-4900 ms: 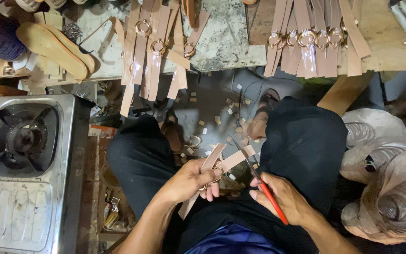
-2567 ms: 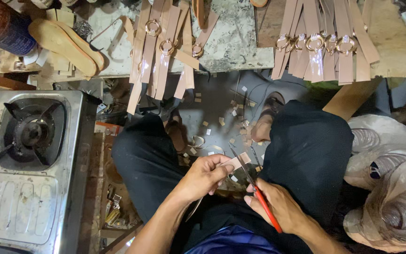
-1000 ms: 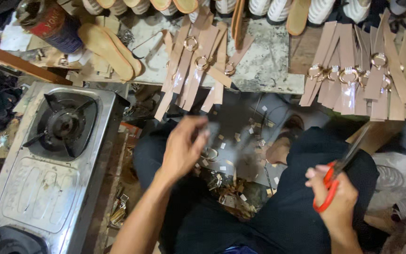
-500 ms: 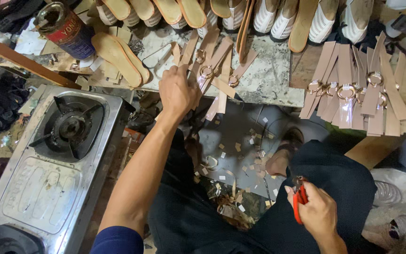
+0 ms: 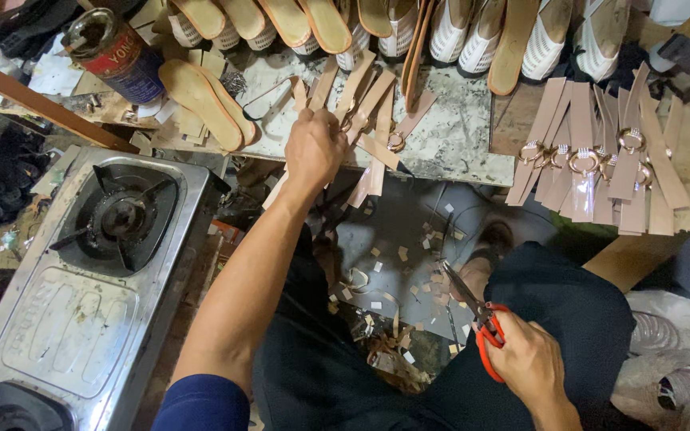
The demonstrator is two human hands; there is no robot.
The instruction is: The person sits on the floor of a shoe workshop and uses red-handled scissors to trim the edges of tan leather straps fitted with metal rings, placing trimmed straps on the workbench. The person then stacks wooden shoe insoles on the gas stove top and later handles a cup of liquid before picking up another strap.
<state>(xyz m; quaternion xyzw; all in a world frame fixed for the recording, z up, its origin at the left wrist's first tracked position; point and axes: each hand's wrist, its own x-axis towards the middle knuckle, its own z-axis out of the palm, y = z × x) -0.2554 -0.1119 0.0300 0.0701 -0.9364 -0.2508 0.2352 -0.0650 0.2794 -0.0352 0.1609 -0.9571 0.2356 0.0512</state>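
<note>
Red-handled scissors (image 5: 479, 326) sit closest to us, at about four o'clock, gripped in our right hand (image 5: 525, 365) over the dark trousers, blades nearly together and pointing up toward eleven. Small tan offcuts (image 5: 393, 275) litter the floor between our knees. At nine o'clock stands a steel gas stove (image 5: 81, 279). Farther out, at twelve, our left hand (image 5: 314, 148) closes over a bunch of tan straps (image 5: 373, 128) with metal rings on the grey slab (image 5: 457, 148); we cannot see the fingertips beneath. We judge these straps light, thin and floppy, best pinched near the ring where they cross. A second strap bundle (image 5: 600, 160) lies at two o'clock, soles (image 5: 289, 20) lined up beyond.
</note>
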